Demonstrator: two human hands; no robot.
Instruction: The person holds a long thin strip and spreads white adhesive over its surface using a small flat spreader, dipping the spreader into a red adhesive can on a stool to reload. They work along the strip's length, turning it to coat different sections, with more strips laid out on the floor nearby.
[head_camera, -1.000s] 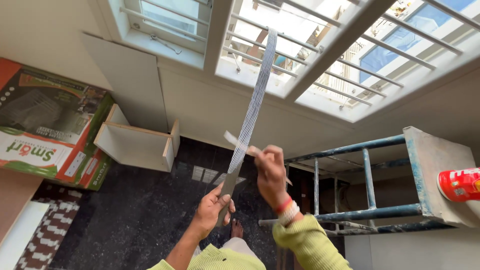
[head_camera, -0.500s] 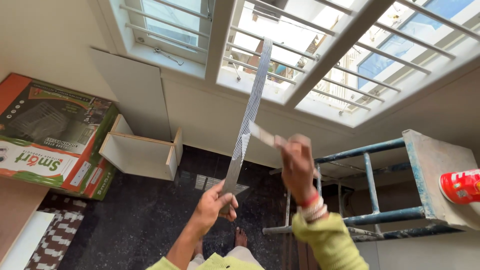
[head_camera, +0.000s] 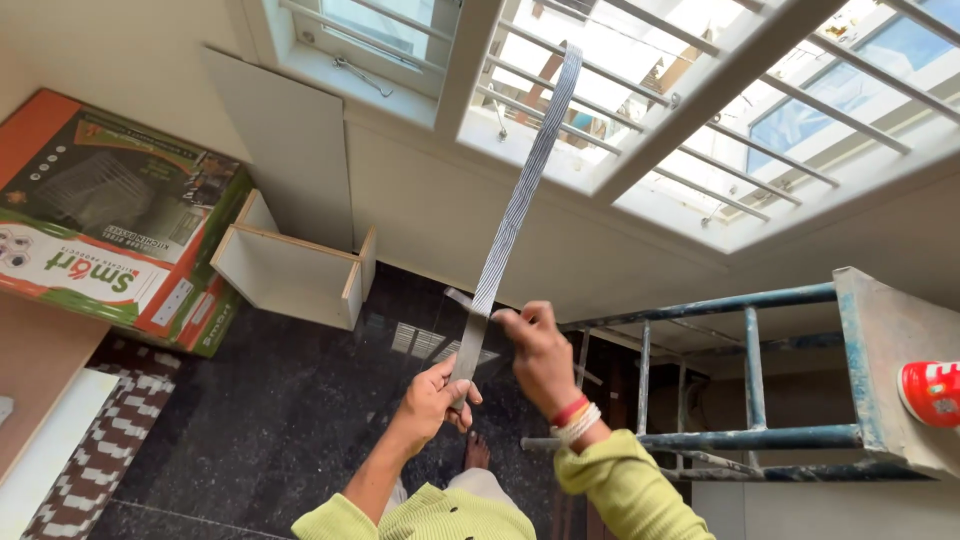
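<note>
A long narrow grey striped strip (head_camera: 520, 190) rises from my hands up past the window bars. My left hand (head_camera: 432, 398) grips its lower end between thumb and fingers. My right hand (head_camera: 538, 352) is just to the right of it, pinching a thin pale piece (head_camera: 462, 298) that comes off the strip's side. Bangles sit on my right wrist (head_camera: 574, 418), and both arms wear yellow-green sleeves.
A blue metal stand (head_camera: 745, 370) with a red and white tin (head_camera: 932, 392) on its top stands at the right. An open white wooden box (head_camera: 290, 270) and a large printed carton (head_camera: 110, 220) lean by the wall at left. Below lies dark stone floor (head_camera: 250, 420).
My right hand has come down and left, back toward the strip's lower part near the left hand. The view has shifted a little; the left hand keeps its grip.
</note>
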